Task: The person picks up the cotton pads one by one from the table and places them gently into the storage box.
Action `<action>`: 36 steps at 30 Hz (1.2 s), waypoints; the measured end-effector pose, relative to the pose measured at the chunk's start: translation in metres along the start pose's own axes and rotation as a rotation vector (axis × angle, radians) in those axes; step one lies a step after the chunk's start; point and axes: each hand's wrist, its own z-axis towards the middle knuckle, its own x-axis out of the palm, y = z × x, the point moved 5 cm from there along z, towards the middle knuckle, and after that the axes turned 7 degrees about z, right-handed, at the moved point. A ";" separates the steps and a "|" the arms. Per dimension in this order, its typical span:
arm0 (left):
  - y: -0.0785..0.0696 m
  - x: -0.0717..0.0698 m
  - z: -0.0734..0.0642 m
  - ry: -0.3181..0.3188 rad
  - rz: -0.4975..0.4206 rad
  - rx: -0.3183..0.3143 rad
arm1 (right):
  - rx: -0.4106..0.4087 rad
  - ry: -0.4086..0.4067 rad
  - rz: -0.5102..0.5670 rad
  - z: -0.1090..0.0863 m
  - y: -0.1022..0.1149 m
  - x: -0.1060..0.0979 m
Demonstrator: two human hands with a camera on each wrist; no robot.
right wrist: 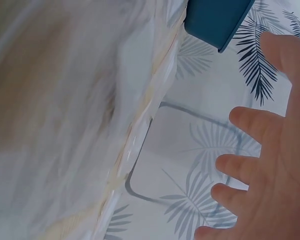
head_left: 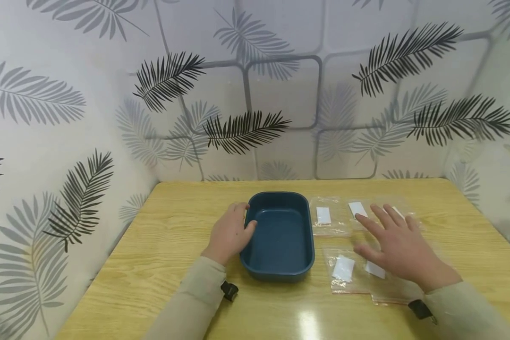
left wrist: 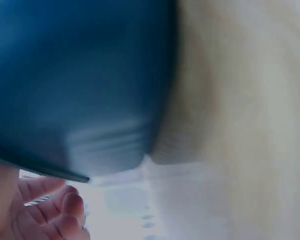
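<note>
A dark blue rectangular plastic bin (head_left: 278, 241) stands upright on the table, its inside bare. My left hand (head_left: 229, 233) grips the bin's left rim, thumb lapping over the edge and curled fingers outside the wall. In the left wrist view, those fingers (left wrist: 55, 212) show just past the rim. My right hand (head_left: 401, 250) is spread over clear plastic bags with white slips and holds nothing. One bag (head_left: 335, 285) lies nearest the bin at the front; another bag (head_left: 340, 229) lies behind it. The right wrist view has the fingers (right wrist: 237, 167) apart, beside blurred plastic.
The wooden table (head_left: 187, 203) ends at a leaf-patterned wall covering (head_left: 280, 94) at the back and left. A white slip (head_left: 323, 215) shows in the back bag. Dark wrist devices (head_left: 229, 291) sit at both cuffs.
</note>
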 end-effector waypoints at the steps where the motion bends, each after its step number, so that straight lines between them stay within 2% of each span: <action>1: 0.006 0.004 0.001 0.021 -0.055 -0.032 | -0.005 0.000 0.002 0.001 0.001 0.001; 5: 0.018 0.016 0.003 0.103 -0.319 -0.120 | -0.022 -0.005 0.017 0.004 0.004 0.002; 8: 0.023 0.022 0.003 0.146 -0.495 -0.154 | -0.027 -0.001 0.026 0.005 0.007 0.003; 12: 0.027 0.030 0.002 0.187 -0.699 -0.165 | -0.025 0.025 0.047 0.008 0.011 0.006; 19: 0.029 0.042 0.002 0.222 -1.026 -0.136 | -0.050 0.041 0.067 0.010 0.022 0.009; 23: 0.029 0.046 0.002 0.218 -1.098 -0.133 | -0.075 0.069 0.073 0.008 0.026 0.011; 28: 0.034 0.046 0.002 0.196 -1.087 -0.126 | -0.079 0.127 0.083 0.008 0.031 0.018; 32: 0.036 0.048 0.002 0.210 -1.101 -0.119 | -0.059 0.197 0.109 0.007 0.033 0.027; 36: 0.040 0.051 0.001 0.225 -1.116 -0.113 | -0.095 0.216 0.093 0.008 0.033 0.036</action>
